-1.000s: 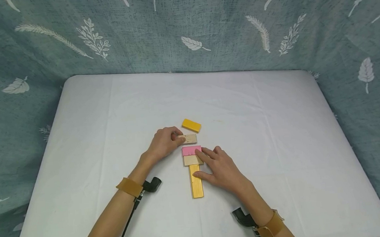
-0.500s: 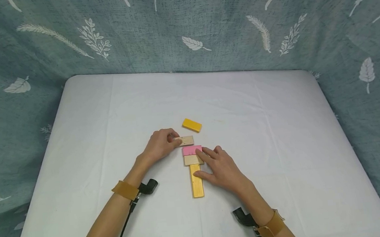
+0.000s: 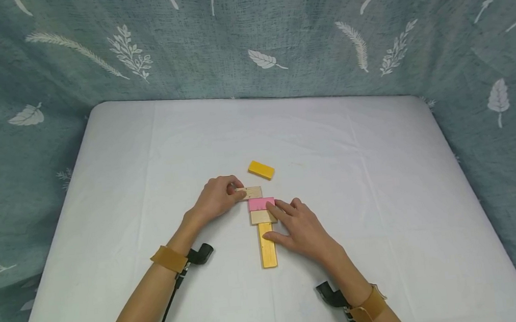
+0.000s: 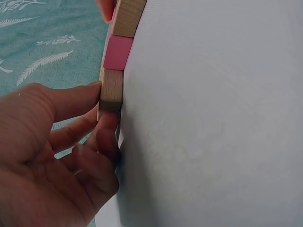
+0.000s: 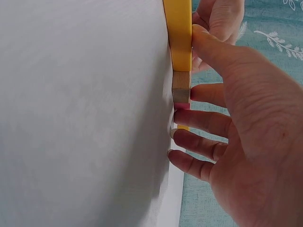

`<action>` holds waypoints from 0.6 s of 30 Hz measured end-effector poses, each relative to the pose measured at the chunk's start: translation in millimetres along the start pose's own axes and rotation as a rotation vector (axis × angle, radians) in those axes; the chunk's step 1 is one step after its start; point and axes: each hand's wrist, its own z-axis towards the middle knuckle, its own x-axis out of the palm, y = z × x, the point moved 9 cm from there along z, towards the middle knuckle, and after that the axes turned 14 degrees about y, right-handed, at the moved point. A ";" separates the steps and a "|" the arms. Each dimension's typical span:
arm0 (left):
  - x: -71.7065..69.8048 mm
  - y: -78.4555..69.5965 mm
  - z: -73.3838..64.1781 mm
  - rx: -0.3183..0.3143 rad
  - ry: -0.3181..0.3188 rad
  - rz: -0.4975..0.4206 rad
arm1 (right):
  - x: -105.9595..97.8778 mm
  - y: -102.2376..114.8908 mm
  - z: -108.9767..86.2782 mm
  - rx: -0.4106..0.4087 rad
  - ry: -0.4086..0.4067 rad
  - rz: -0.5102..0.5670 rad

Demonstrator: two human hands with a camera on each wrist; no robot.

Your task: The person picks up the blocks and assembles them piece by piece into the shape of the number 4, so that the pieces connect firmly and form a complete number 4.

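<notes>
My left hand (image 3: 217, 198) pinches the left end of a plain wooden block (image 3: 253, 192) between thumb and fingers. In the left wrist view that wooden block (image 4: 112, 89) lies right against a pink block (image 4: 118, 52). Below the pink one in the head view comes a second plain wooden block (image 3: 260, 217), then a long yellow block (image 3: 268, 254) set lengthwise, all in one row. The held block sits offset to the left of the pink one. My right hand (image 3: 304, 231) rests spread along the row's right side, its thumb on the long yellow block and fingertips at the pink and wooden blocks.
A yellow block (image 3: 261, 170) lies slanted just beyond the row. All of it is on a white-covered table (image 3: 169, 143), with a leaf-patterned teal cloth (image 3: 211, 47) hanging behind. A cable (image 3: 169, 309) runs along the left forearm.
My left hand has drawn its wooden block left and toward me, closing the gap to the pink block. The right hand has kept its place.
</notes>
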 end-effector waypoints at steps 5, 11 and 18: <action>0.4 -0.5 0.6 0.002 -0.002 0.013 | -1.0 0.9 0.1 -0.006 -0.004 -0.004; 1.8 -2.5 1.8 0.010 -0.007 0.017 | 0.2 0.2 0.4 0.003 0.008 -0.006; 4.4 -5.3 3.5 0.014 -0.002 0.017 | 0.9 -0.3 0.4 0.001 -0.005 -0.007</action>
